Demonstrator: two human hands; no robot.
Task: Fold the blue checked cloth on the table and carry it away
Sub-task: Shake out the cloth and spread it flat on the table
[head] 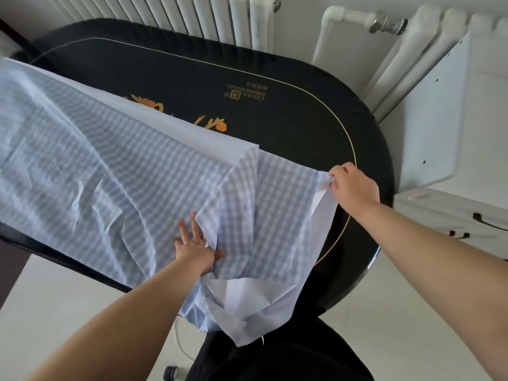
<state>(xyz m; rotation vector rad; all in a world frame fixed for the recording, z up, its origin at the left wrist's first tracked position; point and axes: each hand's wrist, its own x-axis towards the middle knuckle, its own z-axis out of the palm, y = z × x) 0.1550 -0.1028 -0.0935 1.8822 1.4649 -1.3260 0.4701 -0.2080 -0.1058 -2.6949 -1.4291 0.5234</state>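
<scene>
The blue checked cloth [110, 160] lies spread over the near half of the black oval table [275, 105], running off the picture's left edge, with its pale plain underside showing along the far edge and at the near right, where a loose end hangs over the table's rim toward the floor. The left hand [193, 243] lies on the cloth near the table's front edge, fingers straight and spread, pressing the fabric flat; this looks meant to pin the lower layer so that it does not slide while the other end is drawn. The right hand [351, 185] is at the cloth's right corner near the table's rounded end, its fingers curled and pinching the fabric's edge, which rises slightly into a peak there. From that pinch a diagonal crease runs back toward the left hand, so the stretch between them seems to be under tension, probably to straighten a fold line or to bring the corner across. The folding appears to be in an early stage: most of the cloth is still wide, wrinkled and in a single or double layer. Behind the table stand white radiators [233, 20], and to the right a white cabinet [453, 119] with dark handles.
</scene>
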